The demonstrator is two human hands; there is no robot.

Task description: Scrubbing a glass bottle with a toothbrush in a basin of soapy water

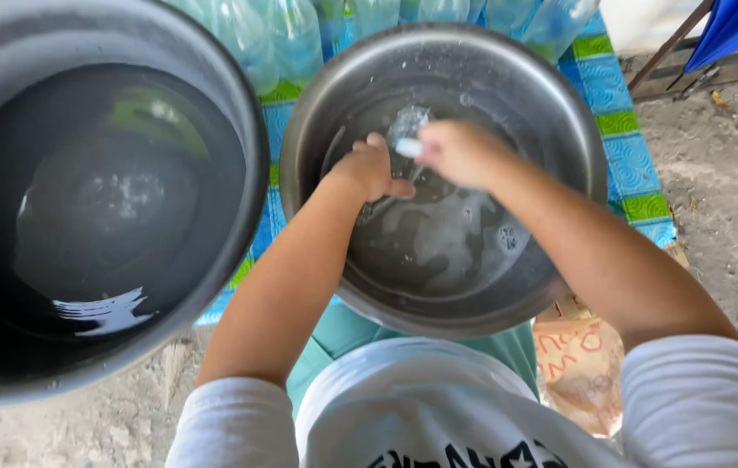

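Note:
A round metal basin [560,113] holds soapy water. Both hands are over its middle. My left hand [367,169] is closed around the lower part of a clear plastic bottle [405,126], which is blurred and mostly hidden between the hands. My right hand [460,152] grips the same bottle at a small white end, perhaps its cap. The bottle lies tilted just above the water.
A large dark tub [252,173] of water stands to the left, its rim almost touching the basin. Several clear plastic bottles [300,39] lie behind the basin on a blue and green mat [625,147]. A brown paper bag [581,368] lies on the sandy ground at the right.

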